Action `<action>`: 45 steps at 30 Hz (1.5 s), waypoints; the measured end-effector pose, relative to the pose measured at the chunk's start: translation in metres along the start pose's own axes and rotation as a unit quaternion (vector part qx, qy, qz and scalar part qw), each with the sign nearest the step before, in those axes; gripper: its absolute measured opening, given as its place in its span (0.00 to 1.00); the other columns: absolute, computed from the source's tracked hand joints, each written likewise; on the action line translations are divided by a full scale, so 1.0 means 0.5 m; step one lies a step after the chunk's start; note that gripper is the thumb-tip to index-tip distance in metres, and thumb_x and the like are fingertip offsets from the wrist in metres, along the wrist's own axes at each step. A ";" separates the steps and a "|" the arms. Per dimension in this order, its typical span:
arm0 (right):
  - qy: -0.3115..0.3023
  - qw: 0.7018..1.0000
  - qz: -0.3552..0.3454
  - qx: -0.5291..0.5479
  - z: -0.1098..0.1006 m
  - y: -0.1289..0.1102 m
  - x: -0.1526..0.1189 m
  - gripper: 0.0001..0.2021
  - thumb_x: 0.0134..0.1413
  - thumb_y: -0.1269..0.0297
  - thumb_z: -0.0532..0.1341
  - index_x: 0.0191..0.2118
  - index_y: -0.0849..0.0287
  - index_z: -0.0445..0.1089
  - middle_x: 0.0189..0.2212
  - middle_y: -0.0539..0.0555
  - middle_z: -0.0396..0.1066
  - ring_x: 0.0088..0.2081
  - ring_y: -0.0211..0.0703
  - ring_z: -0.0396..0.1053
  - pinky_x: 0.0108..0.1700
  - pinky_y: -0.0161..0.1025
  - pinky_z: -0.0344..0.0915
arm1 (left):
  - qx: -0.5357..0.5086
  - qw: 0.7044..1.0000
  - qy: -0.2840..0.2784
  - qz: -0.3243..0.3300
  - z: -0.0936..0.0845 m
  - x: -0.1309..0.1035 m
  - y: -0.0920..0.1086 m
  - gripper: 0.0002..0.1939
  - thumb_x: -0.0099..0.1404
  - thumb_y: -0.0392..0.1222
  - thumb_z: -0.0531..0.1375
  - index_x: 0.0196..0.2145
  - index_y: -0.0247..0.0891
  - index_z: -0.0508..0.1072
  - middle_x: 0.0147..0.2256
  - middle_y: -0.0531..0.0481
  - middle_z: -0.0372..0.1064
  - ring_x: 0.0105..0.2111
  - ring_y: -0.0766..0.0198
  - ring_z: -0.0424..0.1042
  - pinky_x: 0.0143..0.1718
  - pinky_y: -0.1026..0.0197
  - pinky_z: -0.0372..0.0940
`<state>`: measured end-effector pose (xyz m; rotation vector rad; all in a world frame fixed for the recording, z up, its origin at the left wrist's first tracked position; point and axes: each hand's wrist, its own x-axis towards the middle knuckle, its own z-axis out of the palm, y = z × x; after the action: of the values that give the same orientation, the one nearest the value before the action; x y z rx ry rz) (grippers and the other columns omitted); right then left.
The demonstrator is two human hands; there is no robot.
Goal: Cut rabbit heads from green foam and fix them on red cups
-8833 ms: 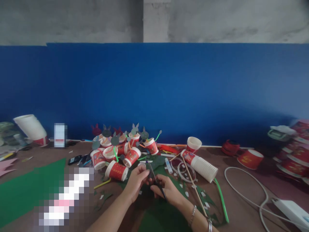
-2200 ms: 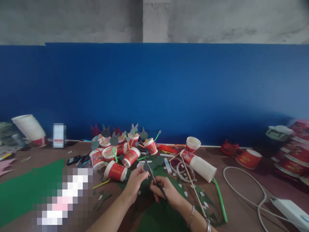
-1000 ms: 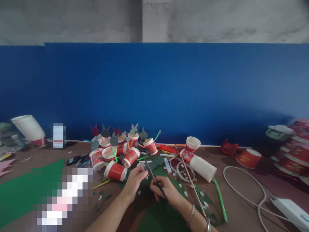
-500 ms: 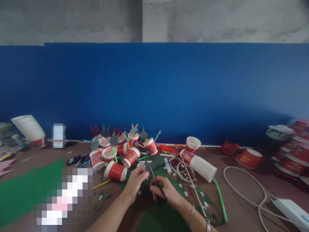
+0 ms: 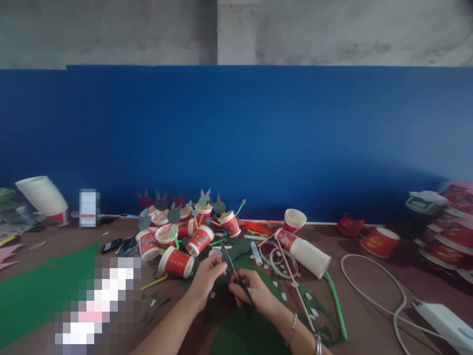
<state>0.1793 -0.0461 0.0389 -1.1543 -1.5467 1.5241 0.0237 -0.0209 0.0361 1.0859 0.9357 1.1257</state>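
Scissors (image 5: 232, 267) sit clamped in the right hand (image 5: 258, 292), blades just beside the left hand (image 5: 207, 278), fingertips pinched together

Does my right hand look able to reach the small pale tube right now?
Probably yes: the small pale tube lies just beyond your right hand, with nothing apparent standing between them, though that hand is occupied with scissors.

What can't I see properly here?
In the head view:
What the left hand may pinch: its fingers hide it.
Part of the black-handled metal scissors: covered by right hand.
Gold print on the nearest red paper cup: too small.
Rest of the white rectangular plastic box: past the right edge.
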 end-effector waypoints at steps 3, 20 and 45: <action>-0.003 1.000 0.008 -0.004 -0.003 -0.003 0.001 0.15 0.43 0.53 0.63 0.27 0.60 0.63 0.12 0.43 0.62 0.14 0.31 0.57 0.19 0.29 0.50 | 0.005 1.000 -0.015 0.000 -0.006 0.004 -0.002 0.13 0.51 0.45 0.63 0.20 0.37 0.63 0.20 0.57 0.59 0.24 0.67 0.57 0.30 0.64 0.53; -0.015 1.000 -0.001 -0.012 -0.007 -0.001 -0.001 0.18 0.42 0.50 0.63 0.28 0.61 0.63 0.13 0.44 0.62 0.15 0.32 0.59 0.19 0.30 0.51 | 0.013 0.999 -0.038 0.013 -0.010 0.006 0.000 0.12 0.52 0.43 0.62 0.20 0.37 0.63 0.22 0.55 0.61 0.26 0.67 0.58 0.31 0.64 0.53; -0.007 1.000 0.005 -0.010 -0.009 0.005 0.001 0.13 0.45 0.55 0.62 0.28 0.61 0.64 0.12 0.44 0.63 0.15 0.31 0.57 0.19 0.29 0.49 | 0.071 0.996 -0.001 0.045 -0.002 0.000 0.014 0.14 0.54 0.47 0.61 0.19 0.37 0.64 0.20 0.56 0.59 0.24 0.67 0.57 0.29 0.64 0.53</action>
<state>0.1834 -0.0439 0.0369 -1.1657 -1.5706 1.5288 0.0210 -0.0200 0.0428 1.2558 0.9860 1.1456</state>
